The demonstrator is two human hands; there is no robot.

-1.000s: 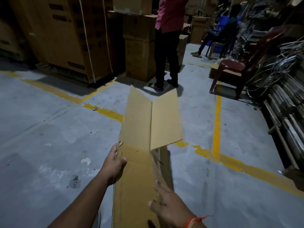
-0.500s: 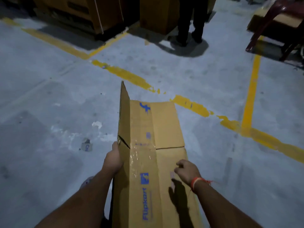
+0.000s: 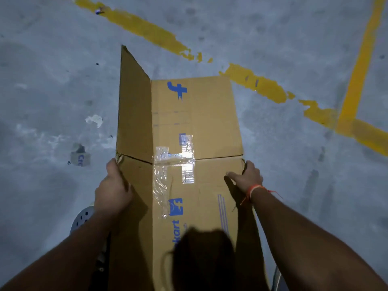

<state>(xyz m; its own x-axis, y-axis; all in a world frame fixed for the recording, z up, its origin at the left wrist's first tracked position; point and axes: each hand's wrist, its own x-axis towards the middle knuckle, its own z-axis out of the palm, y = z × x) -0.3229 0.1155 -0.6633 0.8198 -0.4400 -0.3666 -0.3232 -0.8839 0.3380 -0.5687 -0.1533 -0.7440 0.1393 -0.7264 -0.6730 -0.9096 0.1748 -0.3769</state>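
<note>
While the left hand [image 3: 113,186] keeps gripping the carton [image 3: 195,122], the right hand [image 3: 246,177] now grips its right edge.

Floor [image 3: 294,38]: grey concrete, stained and scuffed. Worn line [image 3: 147,32], yellow, runs from far left towards near right, its paint flaked and broken in places. A cleaner stripe [image 3: 361,59], also yellow, meets it at right. White blotch [image 3: 94,120] and printed scrap [image 3: 80,158] lie at left. Lighting dim.

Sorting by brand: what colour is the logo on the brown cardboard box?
Blue printed logo; head view.
</note>
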